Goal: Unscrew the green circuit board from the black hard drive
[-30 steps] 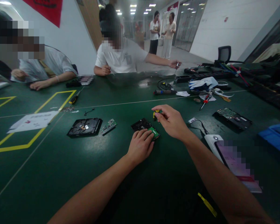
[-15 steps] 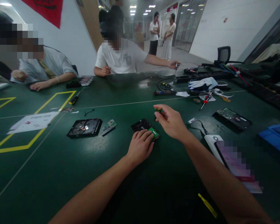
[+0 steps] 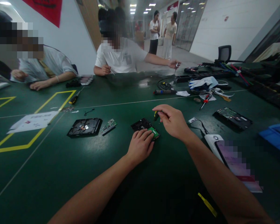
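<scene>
A black hard drive [image 3: 140,124] with a green label lies on the table in front of me. My left hand [image 3: 142,143] grips its near side, the fingers curled over the top and covering part of the label. Just above the drive's right edge, my right hand [image 3: 169,119] pinches a small screwdriver [image 3: 156,115] with a yellow and black handle. Its shaft and tip are too thin and dark to make out. Left of the drive lie a loose green circuit board [image 3: 109,126] and a larger black hard drive [image 3: 84,127].
Right of my hands are another hard drive [image 3: 233,119], a white device with a cable [image 3: 214,138] and a blue bin [image 3: 276,137]. A red screwdriver [image 3: 205,101], gloves [image 3: 203,83] and a dark pen-shaped tool [image 3: 164,92] lie farther back. Two people sit across the table.
My right hand has tilted the screwdriver, and its fingers have shifted around the handle. My left hand and the hard drive have stayed in place.
</scene>
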